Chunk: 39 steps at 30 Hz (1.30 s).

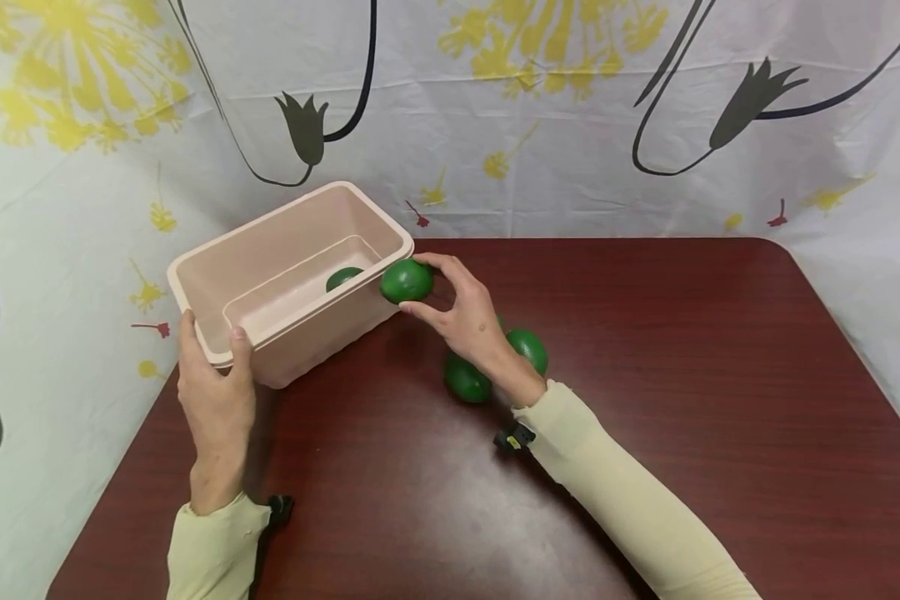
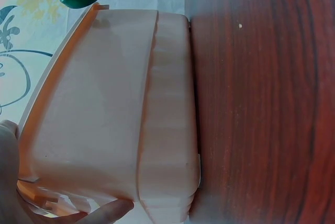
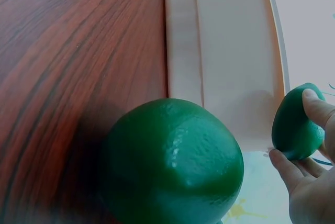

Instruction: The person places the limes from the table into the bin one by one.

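Green fruits (image 1: 467,382) under right wrist (image 1: 520,379); left hand (image 1: 216,400) grips bin (image 1: 330,321); right hand (image 1: 470,321) pinches fruit (image 1: 405,282).

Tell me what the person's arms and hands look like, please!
The left hand and right hand are bare, with no gloves. The left sleeve and right sleeve are long, plain and pale yellowish-green. Each cuff has a small black gadget by it; the right gadget shows a little yellow mark, while the left gadget looks all dark.
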Tool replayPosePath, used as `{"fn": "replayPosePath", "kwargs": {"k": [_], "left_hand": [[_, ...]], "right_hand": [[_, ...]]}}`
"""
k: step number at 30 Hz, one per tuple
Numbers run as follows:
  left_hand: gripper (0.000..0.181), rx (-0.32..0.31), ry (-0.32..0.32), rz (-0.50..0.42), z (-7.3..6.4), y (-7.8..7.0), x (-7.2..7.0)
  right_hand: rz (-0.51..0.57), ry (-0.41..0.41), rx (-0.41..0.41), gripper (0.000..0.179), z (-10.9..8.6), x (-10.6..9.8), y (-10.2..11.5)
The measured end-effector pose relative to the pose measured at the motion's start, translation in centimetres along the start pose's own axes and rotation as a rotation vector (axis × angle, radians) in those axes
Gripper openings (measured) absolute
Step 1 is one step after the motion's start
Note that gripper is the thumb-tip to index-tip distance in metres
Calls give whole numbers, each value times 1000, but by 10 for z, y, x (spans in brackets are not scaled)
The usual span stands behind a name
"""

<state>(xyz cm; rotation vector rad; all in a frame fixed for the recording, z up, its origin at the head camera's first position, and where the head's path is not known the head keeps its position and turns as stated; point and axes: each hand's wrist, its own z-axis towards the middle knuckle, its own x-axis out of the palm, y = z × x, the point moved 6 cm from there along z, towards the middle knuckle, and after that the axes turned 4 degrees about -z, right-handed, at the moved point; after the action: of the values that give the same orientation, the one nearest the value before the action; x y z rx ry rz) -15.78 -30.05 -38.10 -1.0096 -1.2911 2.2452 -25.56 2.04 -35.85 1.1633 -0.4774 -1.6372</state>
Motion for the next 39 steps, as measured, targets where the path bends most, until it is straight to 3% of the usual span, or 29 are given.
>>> {"fn": "replayPosePath", "kwargs": {"k": [39], "left_hand": [[72, 0, 6, -21, 4, 4, 1]], "right_hand": [[50, 11, -36, 65, 4, 10, 14]]}}
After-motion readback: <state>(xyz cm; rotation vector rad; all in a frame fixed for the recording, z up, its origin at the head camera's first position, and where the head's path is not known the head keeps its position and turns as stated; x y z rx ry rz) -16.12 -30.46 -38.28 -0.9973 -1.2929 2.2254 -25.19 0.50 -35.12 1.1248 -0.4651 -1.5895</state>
